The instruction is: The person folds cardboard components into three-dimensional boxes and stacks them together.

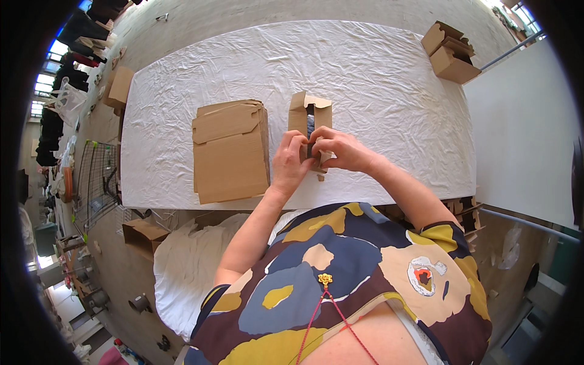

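Observation:
A small brown cardboard box (297, 121) stands on the white-clothed table in front of me, its top flaps parted. Through the gap shows something dark and blue-grey (310, 123), too little of it to name. My left hand (289, 163) is closed on the box's near left side, fingers bent over the edge. Across from it, my right hand (342, 149) pinches the near right flap, and the fingertips of both hands almost meet. The fingers hide the box's near end. Left of the box lies a stack of flat, folded cardboard boxes (230, 164).
A wrinkled white cloth (389, 91) covers the table. Open cardboard boxes (450, 53) sit at its far right corner, beside a white panel (517, 128). Another carton (119, 87) stands by the left edge, above a black wire rack (97, 176). An open carton (145, 236) is below the near left corner.

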Demonstrator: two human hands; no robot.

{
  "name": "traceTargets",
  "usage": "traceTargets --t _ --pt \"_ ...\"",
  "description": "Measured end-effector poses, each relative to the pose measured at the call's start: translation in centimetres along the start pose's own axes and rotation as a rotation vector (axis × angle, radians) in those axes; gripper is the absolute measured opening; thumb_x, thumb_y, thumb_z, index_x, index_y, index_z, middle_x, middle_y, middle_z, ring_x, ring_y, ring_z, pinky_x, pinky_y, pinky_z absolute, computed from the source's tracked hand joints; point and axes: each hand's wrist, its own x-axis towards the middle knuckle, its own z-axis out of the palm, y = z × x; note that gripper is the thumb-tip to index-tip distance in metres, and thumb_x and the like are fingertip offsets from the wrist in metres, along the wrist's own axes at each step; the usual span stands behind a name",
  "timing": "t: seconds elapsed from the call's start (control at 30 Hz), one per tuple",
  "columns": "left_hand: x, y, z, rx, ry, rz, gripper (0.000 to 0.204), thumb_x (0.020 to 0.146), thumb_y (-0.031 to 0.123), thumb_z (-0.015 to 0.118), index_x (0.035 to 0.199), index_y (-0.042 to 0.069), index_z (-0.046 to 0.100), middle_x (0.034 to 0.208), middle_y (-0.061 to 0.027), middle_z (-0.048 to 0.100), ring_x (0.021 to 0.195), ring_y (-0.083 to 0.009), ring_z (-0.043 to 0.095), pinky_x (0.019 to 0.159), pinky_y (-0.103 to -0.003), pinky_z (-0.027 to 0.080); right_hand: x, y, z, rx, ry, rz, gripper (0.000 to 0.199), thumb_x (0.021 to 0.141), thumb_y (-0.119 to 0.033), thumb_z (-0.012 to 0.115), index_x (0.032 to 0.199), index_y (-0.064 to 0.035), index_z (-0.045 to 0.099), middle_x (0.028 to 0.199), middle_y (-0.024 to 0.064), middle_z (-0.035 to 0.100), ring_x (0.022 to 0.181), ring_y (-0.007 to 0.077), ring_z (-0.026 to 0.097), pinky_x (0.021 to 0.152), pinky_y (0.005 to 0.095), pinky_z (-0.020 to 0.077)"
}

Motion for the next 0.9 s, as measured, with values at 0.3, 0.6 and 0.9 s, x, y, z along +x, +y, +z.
traceTargets --t 0.3,0.6,0.9 --pt "0.5 -2.6 -2.1 0.128 -0.286 0.169 0.037 0.073 0.016 0.080 0.105 0.007 0.063 0.113 -0.0072 0.062 0.098 -0.0293 0.061 0.088 -0.040 0.050 -0.7 0.9 0.8 -0.062 0.065 -0.021 0.041 0.070 -0.016 0.083 0.107 -0.0133 0.065 0.123 0.0017 0.056 0.117 0.0276 0.053 0.094 0.0410 0.0500" --pt "4.8 -3.1 -1.5 0.066 -0.186 0.199 0.034 0.087 0.018 0.071 0.117 0.002 0.064 0.123 -0.0103 0.058 0.105 -0.0301 0.062 0.090 -0.037 0.051 -0.8 -0.2 2.2 -0.123 0.219 0.068 0.048 0.072 -0.018 0.081 0.116 -0.0108 0.064 0.132 0.0027 0.054 0.118 0.0302 0.052 0.097 0.0423 0.0494" --pt "5.3 -2.7 -1.2 0.159 -0.230 0.156 0.031 0.086 0.013 0.069 0.116 0.005 0.066 0.133 -0.0077 0.055 0.123 -0.0320 0.049 0.105 -0.040 0.043 -2.2 -0.8 5.7 -0.192 0.472 0.082 0.053 0.076 -0.019 0.078 0.126 -0.0090 0.064 0.141 0.0076 0.053 0.131 0.0334 0.043 0.110 0.0446 0.0389"
